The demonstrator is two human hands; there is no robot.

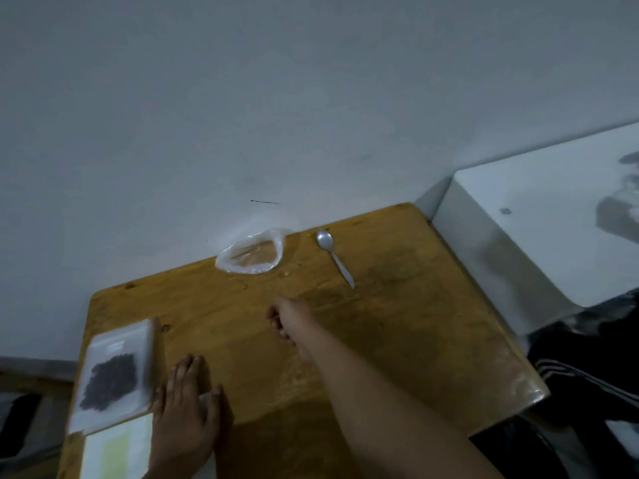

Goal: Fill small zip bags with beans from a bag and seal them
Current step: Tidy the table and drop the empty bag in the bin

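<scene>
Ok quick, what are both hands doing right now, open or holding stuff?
Left hand: open, flat on the table.
Right hand: curled downward; cannot tell if it holds anything.

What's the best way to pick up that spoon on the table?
Take the spoon by its thin handle, near the tip, coming from your side with the right hand. It lies flat, bowl toward the wall, handle pointing back toward you, so that end is probably easiest.
</scene>
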